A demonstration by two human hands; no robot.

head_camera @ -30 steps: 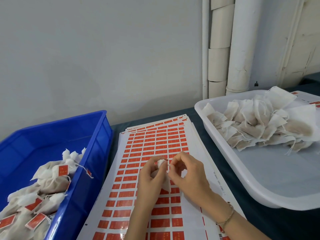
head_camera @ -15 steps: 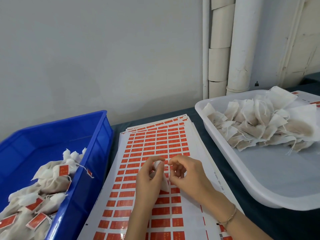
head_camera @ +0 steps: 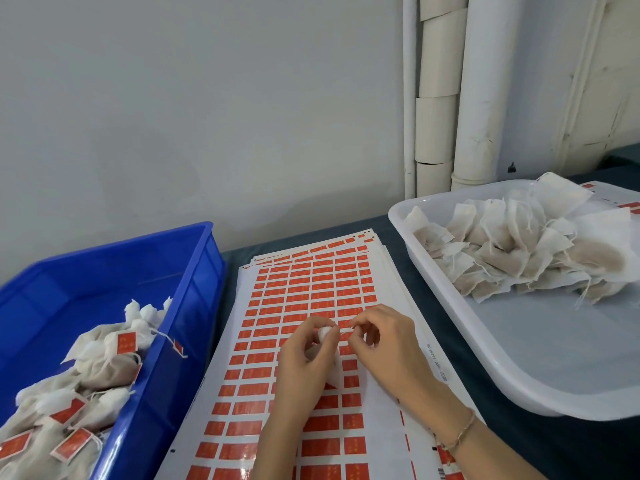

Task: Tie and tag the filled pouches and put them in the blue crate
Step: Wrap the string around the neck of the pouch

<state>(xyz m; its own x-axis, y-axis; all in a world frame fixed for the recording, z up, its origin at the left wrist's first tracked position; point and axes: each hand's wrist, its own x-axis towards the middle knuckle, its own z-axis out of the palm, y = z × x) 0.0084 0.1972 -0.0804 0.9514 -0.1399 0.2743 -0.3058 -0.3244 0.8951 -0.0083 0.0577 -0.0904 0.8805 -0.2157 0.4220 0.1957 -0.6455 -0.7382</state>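
Both hands are working above the middle of the desk (head_camera: 403,249), which has a dark blue cover. The left hand (head_camera: 304,362) holds one filled pouch (head_camera: 325,332). Its fingers (head_camera: 312,325) are curled around the neck of the bag, so that the white gathered top shows between the thumb and the forefinger, and the lower part of the bag hangs down behind the palm. The right hand (head_camera: 384,344) is just beside it on the right. Its thumb and forefinger pinch a thin white string (head_camera: 346,330), which runs in a short line from the neck of the pouch to the fingertips; the other fingers of this hand are bent loosely. There is a thin bracelet (head_camera: 460,433) on the right wrist. Under the hands lies a stack of label sheets (head_camera: 311,278), white with many rows of small orange-red stickers. On the left stands the blue crate (head_camera: 204,271), touching the edge of the sheets or almost so. In it lie the tagged pouches (head_camera: 104,362), closed at the top and each with a red tag. On the right stands a white tray (head_camera: 485,341) with a heap of untied pouches (head_camera: 519,251) in its far part, flat and with loose strings. Behind the desk there is a pale wall (head_camera: 207,116), and white pipes (head_camera: 474,88) go up in the corner.
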